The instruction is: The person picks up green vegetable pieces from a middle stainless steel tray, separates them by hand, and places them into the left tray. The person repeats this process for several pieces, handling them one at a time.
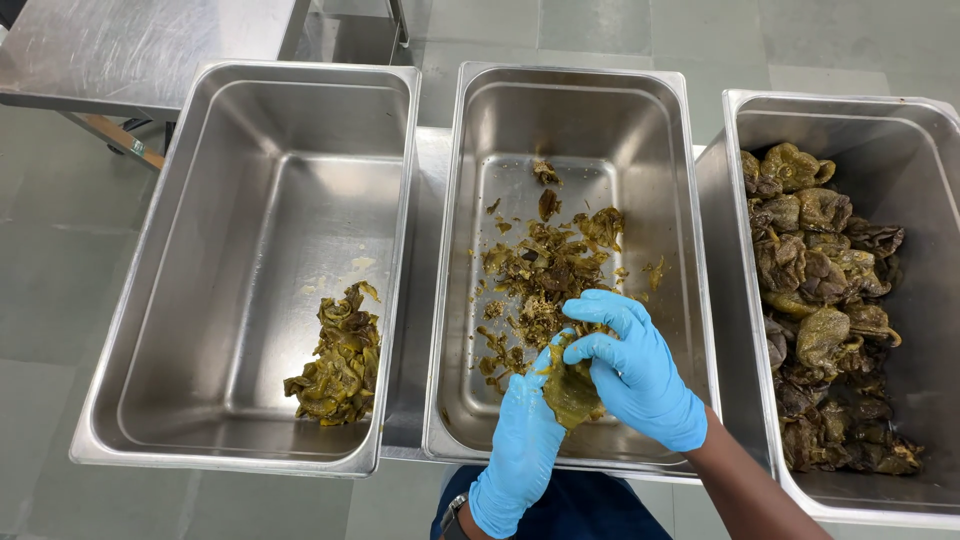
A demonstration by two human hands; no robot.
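Three steel pans side by side: right pan [905, 130] heaped with whole roasted peppers [825, 290]; middle pan [575, 100] strewn with skins and seeds [545, 265]; left pan [250, 150] holding peeled flesh [338, 365]. Over middle pan, olive-green limp pepper [570, 388], gripped by gloved left hand [522, 445] and right hand [630, 365].

Bright, even overhead light. Soft glare on the steel pans [250, 270] — strongest at upper left; shadows faint. Focus sharp throughout — slight wide-angle bowing at frame edges.
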